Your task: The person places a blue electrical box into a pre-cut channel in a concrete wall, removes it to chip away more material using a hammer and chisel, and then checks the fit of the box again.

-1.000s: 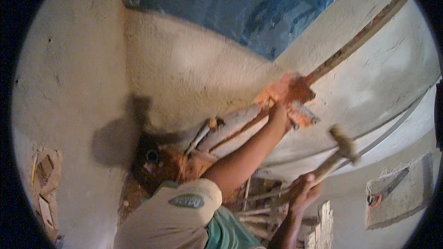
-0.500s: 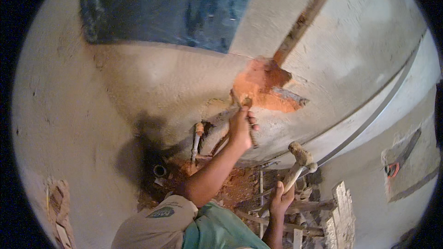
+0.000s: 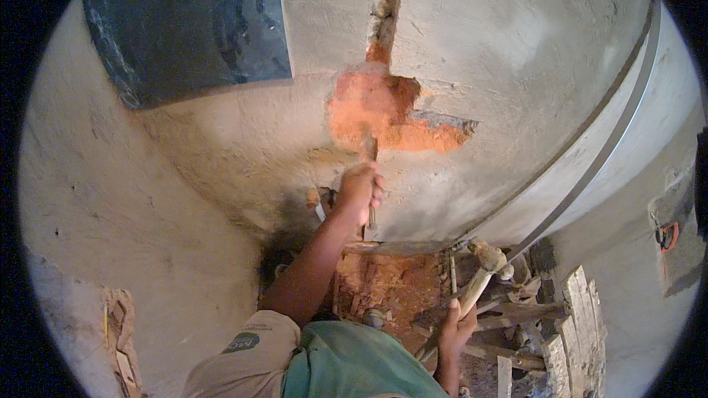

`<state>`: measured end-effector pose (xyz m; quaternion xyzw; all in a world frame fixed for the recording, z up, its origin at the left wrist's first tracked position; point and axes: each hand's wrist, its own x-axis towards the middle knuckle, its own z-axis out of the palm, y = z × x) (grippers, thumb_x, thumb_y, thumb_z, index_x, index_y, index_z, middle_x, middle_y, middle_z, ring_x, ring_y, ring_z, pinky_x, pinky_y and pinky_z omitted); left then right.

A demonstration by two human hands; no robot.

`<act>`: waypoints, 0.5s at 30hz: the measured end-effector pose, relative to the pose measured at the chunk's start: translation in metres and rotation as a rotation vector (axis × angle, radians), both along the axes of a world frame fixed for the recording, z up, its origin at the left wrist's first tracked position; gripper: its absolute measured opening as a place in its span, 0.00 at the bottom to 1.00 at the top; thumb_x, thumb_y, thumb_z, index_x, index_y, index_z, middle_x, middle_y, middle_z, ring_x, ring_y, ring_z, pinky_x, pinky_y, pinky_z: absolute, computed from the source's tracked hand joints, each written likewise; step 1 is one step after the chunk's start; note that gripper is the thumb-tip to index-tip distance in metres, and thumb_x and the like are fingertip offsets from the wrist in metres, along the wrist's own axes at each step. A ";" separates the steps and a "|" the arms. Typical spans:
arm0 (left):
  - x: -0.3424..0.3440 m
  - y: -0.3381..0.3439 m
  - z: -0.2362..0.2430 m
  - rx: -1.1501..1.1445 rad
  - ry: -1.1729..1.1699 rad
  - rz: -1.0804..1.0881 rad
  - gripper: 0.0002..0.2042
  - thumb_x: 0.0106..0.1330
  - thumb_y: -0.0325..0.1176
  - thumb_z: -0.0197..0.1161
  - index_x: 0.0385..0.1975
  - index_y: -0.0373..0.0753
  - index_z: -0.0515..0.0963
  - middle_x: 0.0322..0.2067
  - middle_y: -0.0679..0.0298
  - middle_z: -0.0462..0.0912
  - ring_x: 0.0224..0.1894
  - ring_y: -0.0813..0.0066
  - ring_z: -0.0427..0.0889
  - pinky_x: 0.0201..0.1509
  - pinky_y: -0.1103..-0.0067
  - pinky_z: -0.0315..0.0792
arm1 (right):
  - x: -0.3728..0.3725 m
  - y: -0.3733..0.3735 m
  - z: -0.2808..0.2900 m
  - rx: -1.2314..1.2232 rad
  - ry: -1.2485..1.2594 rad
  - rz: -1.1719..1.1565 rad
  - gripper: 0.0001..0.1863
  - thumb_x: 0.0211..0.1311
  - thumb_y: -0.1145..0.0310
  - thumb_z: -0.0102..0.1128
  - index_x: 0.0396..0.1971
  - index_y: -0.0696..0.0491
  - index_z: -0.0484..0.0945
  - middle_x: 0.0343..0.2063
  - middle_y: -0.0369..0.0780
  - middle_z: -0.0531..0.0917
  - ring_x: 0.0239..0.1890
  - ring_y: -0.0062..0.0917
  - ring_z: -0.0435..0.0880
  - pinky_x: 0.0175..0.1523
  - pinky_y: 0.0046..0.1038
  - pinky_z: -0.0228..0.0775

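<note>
My left hand [image 3: 359, 190] is closed around a chisel [image 3: 370, 149], which stands nearly upright in the picture. The chisel's upper end meets the lower edge of a chipped orange-red patch [image 3: 376, 103] in the plastered wall; its exact tip is blurred. Lower right, my right hand [image 3: 453, 330] grips the pale wooden handle of a hammer [image 3: 487, 257]. The hammer's dusty head is raised off to the right, apart from the chisel.
A narrow groove [image 3: 383, 15] runs up the wall from the patch. A dark blue panel [image 3: 192, 29] is at upper left. A pipe stub [image 3: 316, 203] sits beside my left forearm. Rubble [image 3: 391, 280] covers the floor, with wooden boards [image 3: 579, 324] at right.
The view has turned, so the patch and panel sit further left. The chisel is now more upright against the patch's lower edge. The hammer appears slightly lower and further right.
</note>
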<state>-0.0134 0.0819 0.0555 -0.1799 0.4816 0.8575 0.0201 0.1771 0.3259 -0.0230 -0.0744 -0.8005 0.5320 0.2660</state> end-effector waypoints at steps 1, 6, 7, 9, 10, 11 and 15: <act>0.004 0.007 0.008 -0.042 0.019 -0.152 0.11 0.61 0.33 0.48 0.40 0.37 0.67 0.21 0.67 0.70 0.15 0.83 0.64 0.12 0.86 0.56 | -0.004 0.005 -0.001 -0.049 -0.031 0.021 0.14 0.59 0.62 0.50 0.32 0.60 0.68 0.19 0.32 0.68 0.21 0.15 0.64 0.25 0.19 0.58; 0.025 0.029 0.023 -0.186 0.063 -0.188 0.12 0.59 0.35 0.48 0.39 0.36 0.70 0.20 0.69 0.70 0.13 0.85 0.63 0.11 0.87 0.55 | -0.011 0.019 0.013 -0.147 -0.151 0.089 0.17 0.58 0.64 0.50 0.37 0.64 0.67 0.27 0.39 0.72 0.30 0.23 0.67 0.36 0.25 0.62; 0.025 0.025 0.018 -0.242 0.079 -0.058 0.12 0.59 0.35 0.48 0.39 0.37 0.70 0.20 0.69 0.70 0.13 0.84 0.63 0.11 0.87 0.56 | -0.011 0.017 0.023 -0.163 -0.157 0.110 0.17 0.58 0.65 0.50 0.38 0.65 0.67 0.28 0.41 0.73 0.31 0.25 0.68 0.38 0.27 0.63; 0.021 0.016 0.008 -0.189 0.066 0.014 0.12 0.60 0.34 0.46 0.40 0.37 0.69 0.19 0.68 0.69 0.12 0.84 0.62 0.10 0.86 0.55 | -0.012 0.015 0.032 -0.205 -0.180 0.140 0.15 0.58 0.66 0.50 0.37 0.64 0.67 0.26 0.39 0.72 0.30 0.24 0.67 0.36 0.26 0.62; 0.021 0.018 0.014 -0.201 0.027 -0.050 0.13 0.60 0.33 0.46 0.42 0.35 0.68 0.18 0.67 0.68 0.12 0.84 0.62 0.10 0.85 0.56 | -0.014 0.017 0.034 -0.221 -0.185 0.143 0.15 0.58 0.66 0.51 0.36 0.64 0.68 0.25 0.39 0.72 0.29 0.23 0.67 0.35 0.25 0.62; 0.022 0.020 0.020 -0.214 -0.013 -0.114 0.13 0.60 0.31 0.45 0.43 0.33 0.66 0.17 0.66 0.67 0.12 0.83 0.62 0.10 0.84 0.56 | -0.016 0.018 0.032 -0.205 -0.161 0.131 0.14 0.58 0.66 0.51 0.35 0.63 0.68 0.24 0.38 0.72 0.28 0.22 0.66 0.34 0.25 0.62; 0.036 0.044 0.039 -0.277 0.002 -0.208 0.11 0.60 0.35 0.47 0.39 0.40 0.71 0.17 0.70 0.67 0.12 0.85 0.61 0.09 0.87 0.53 | -0.021 0.020 0.035 -0.173 -0.140 0.105 0.12 0.58 0.66 0.51 0.33 0.61 0.68 0.23 0.36 0.70 0.26 0.21 0.65 0.32 0.24 0.61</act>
